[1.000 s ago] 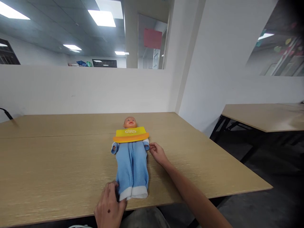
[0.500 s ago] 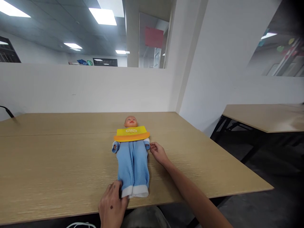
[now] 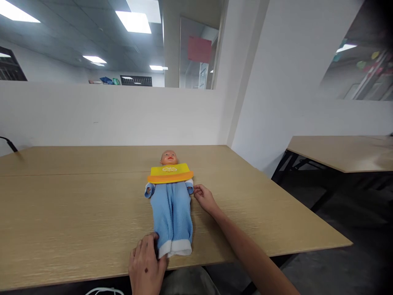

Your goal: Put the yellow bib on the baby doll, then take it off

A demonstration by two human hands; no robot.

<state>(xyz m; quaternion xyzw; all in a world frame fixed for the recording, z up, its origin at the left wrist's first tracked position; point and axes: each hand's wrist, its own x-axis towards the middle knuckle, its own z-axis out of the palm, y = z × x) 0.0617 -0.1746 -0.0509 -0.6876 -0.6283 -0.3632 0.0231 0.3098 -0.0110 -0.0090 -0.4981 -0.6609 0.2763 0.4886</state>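
A baby doll in blue clothes with white trouser cuffs lies on its back on the wooden table, its head toward the wall. Across its chest lies a yellow bib with an orange lower edge and a white fruit-slice print. My left hand is at the trouser leg on the left, fingers along its outer side and thumb by the white cuff; it is closed on the leg's edge. Beside the sleeve on the right, my right hand has curled fingers, with the fingertips pinched at the sleeve's cuff.
The table's front edge runs just below the doll's feet. A white wall with a window above it stands behind the table. Another table is at the right. A black cable end lies at the far left, and a white cable hangs below the front edge.
My left hand has shifted slightly to the right, and the outer side of the trouser leg there is pushed in a little. My right hand and the bib have stayed in place.
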